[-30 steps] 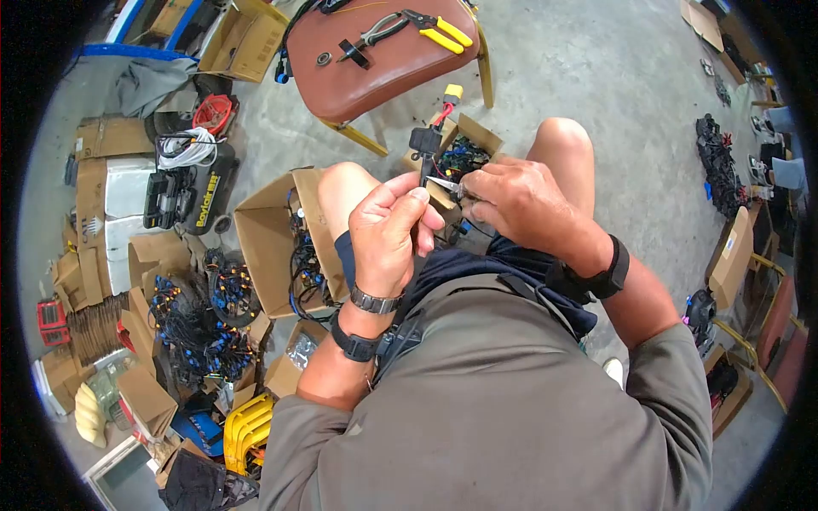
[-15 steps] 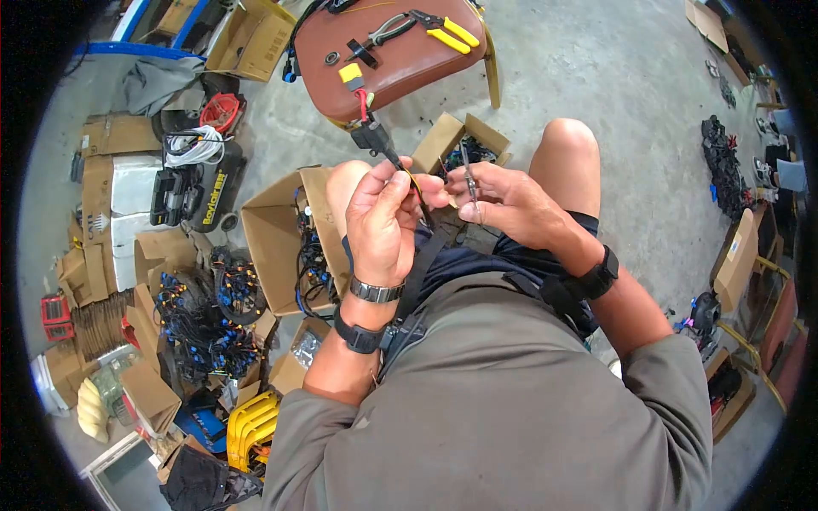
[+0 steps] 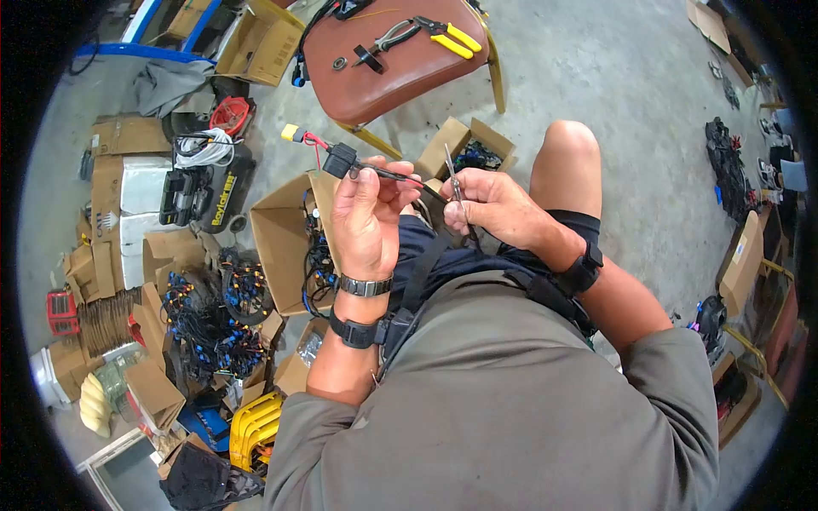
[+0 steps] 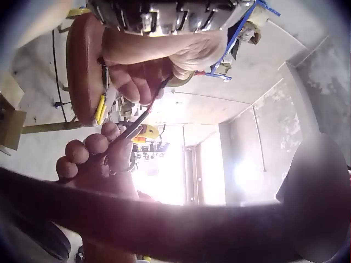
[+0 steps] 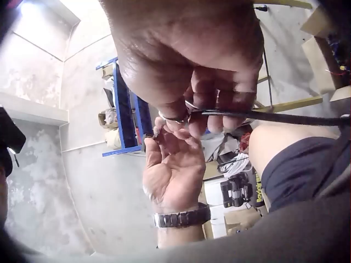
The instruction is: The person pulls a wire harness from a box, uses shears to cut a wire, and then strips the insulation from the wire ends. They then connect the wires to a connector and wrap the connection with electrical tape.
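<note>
Your left grip (image 3: 366, 217) pinches the black cable (image 3: 432, 191) near its black box (image 3: 340, 160). Your right grip (image 3: 496, 204) pinches the cable and a pointed metal tool (image 3: 454, 175). The cable runs between them, so pull it gently straight and aim the tip away from yourself.

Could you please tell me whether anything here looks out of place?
Mildly odd: a yellow-handled tool lies on the chair seat, an unusual tool rest; cables at the person's left lie in a tangled heap. The lead in the left hand shows no plain damage.
</note>
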